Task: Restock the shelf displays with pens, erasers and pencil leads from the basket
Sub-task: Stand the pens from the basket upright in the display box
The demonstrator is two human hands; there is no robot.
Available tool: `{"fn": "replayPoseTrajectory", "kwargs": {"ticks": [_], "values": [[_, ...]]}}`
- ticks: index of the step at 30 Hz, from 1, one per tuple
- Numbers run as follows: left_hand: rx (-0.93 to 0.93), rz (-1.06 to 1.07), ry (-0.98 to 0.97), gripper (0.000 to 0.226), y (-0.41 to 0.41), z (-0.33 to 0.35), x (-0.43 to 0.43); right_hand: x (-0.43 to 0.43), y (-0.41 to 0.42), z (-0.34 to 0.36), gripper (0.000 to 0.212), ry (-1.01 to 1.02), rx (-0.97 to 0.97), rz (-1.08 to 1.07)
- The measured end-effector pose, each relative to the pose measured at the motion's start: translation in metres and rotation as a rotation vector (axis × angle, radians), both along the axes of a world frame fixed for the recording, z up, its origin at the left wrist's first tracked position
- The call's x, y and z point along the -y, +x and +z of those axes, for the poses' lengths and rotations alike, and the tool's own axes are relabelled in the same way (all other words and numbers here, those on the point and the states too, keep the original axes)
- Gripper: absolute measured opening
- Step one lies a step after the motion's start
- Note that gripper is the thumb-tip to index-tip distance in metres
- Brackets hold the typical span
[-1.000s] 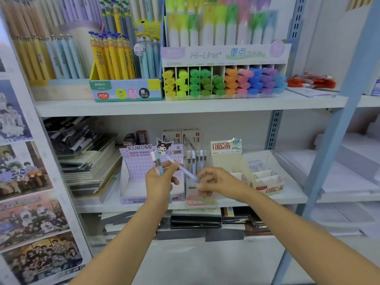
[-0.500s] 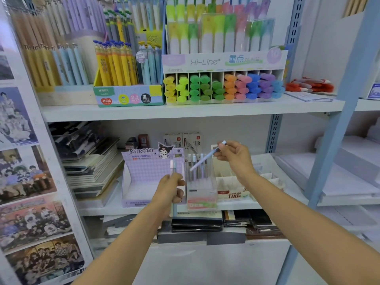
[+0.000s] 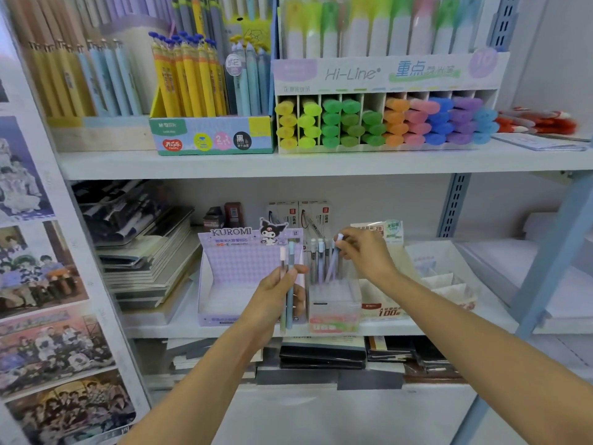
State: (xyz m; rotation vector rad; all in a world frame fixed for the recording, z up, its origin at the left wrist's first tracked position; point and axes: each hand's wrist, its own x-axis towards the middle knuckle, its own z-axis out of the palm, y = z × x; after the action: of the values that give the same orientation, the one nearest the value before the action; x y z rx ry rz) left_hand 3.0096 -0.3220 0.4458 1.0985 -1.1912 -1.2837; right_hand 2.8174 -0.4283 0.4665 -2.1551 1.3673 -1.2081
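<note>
My left hand (image 3: 276, 292) grips two upright pens (image 3: 286, 284), one pink-capped and one blue-capped, in front of the purple Kuromi display box (image 3: 237, 268) on the middle shelf. My right hand (image 3: 362, 252) pinches the top of a pale purple pen (image 3: 332, 263) whose lower end stands inside the clear pen holder (image 3: 333, 305). Several other pens stand upright in that holder. The basket is out of sight.
A card display box with dividers (image 3: 442, 284) stands to the right of the holder. Stacked notebooks (image 3: 144, 261) fill the shelf's left. The upper shelf carries the Hi-Line highlighter display (image 3: 385, 101) and yellow pens (image 3: 189, 81). A blue shelf post (image 3: 552, 261) rises at right.
My right hand took one pen from the left hand, lifted it up and right, then lowered it into the clear holder. My left hand stayed with the remaining pens.
</note>
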Motion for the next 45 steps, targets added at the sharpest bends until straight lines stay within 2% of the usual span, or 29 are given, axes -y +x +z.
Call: {"fn": "replayPoseTrajectory", "kwargs": {"ticks": [9, 13, 20, 27, 29, 33, 35, 38, 41, 45], "values": [[-0.136, 0.007, 0.064, 0.019, -0.003, -0.005, 0.005, 0.005, 0.004, 0.009, 0.007, -0.021, -0.119, 0.049], [-0.147, -0.014, 0.049, 0.019, -0.001, -0.004, 0.004, 0.002, 0.002, 0.009, 0.02, -0.034, -0.127, 0.048], [-0.044, -0.002, 0.028, 0.024, 0.0, -0.005, 0.001, 0.006, 0.011, 0.005, 0.011, -0.177, -0.14, -0.088], [0.028, 0.006, -0.018, 0.025, -0.001, 0.0, -0.006, 0.004, 0.015, -0.001, 0.02, -0.09, -0.187, -0.108], [0.028, 0.004, -0.025, 0.024, -0.003, 0.003, -0.009, -0.002, 0.014, 0.003, 0.028, -0.059, -0.1, -0.081], [0.024, -0.018, -0.031, 0.021, -0.013, 0.009, -0.015, -0.027, 0.018, 0.022, 0.029, 0.138, 0.333, 0.113], [0.039, -0.034, -0.043, 0.021, -0.021, 0.013, -0.017, -0.038, 0.021, 0.029, 0.028, 0.244, 0.373, 0.207], [0.045, -0.068, -0.042, 0.022, -0.031, 0.018, -0.02, -0.047, 0.017, 0.035, 0.021, 0.29, 0.402, 0.255], [0.037, -0.058, -0.006, 0.023, -0.035, 0.022, -0.024, -0.052, 0.0, 0.041, 0.015, 0.265, 0.52, 0.241], [0.062, 0.059, 0.092, 0.022, -0.031, 0.022, -0.021, -0.043, -0.023, 0.046, 0.018, 0.161, 0.667, 0.148]]}}
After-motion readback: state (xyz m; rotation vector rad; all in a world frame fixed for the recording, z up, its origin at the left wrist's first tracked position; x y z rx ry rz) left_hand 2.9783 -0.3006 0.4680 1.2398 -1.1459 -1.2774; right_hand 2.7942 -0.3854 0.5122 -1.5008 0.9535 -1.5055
